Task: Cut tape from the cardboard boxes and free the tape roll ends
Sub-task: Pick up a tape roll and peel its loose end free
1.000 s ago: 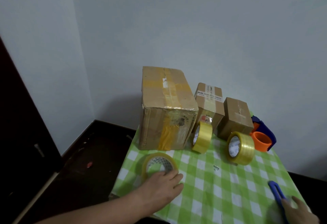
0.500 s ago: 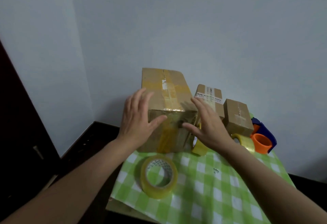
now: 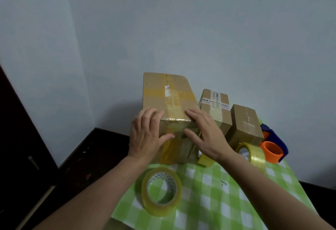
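Note:
A large cardboard box [image 3: 169, 93], crossed with yellowish tape, stands at the back of the table. My left hand [image 3: 147, 135] grips its near left corner, fingers on top and thumb on the front face. My right hand [image 3: 205, 135] holds the near right corner the same way. Two smaller taped boxes, one labelled [image 3: 215, 108] and one plain [image 3: 244, 122], stand to the right. One clear tape roll [image 3: 161, 191] lies flat in front. A yellow roll [image 3: 203, 160] stands mostly hidden behind my right wrist. A third roll [image 3: 253, 152] stands further right.
An orange and blue tape dispenser [image 3: 272, 148] sits at the far right by the wall. The green checked cloth [image 3: 227, 202] covers the table, whose left edge drops to a dark floor [image 3: 81, 157]. A pale wall stands close behind the boxes.
Both hands left the table front, the left from the flat roll and the right from a blue tool, reached forward and closed on the large box's near corners. The blue tool is out of view.

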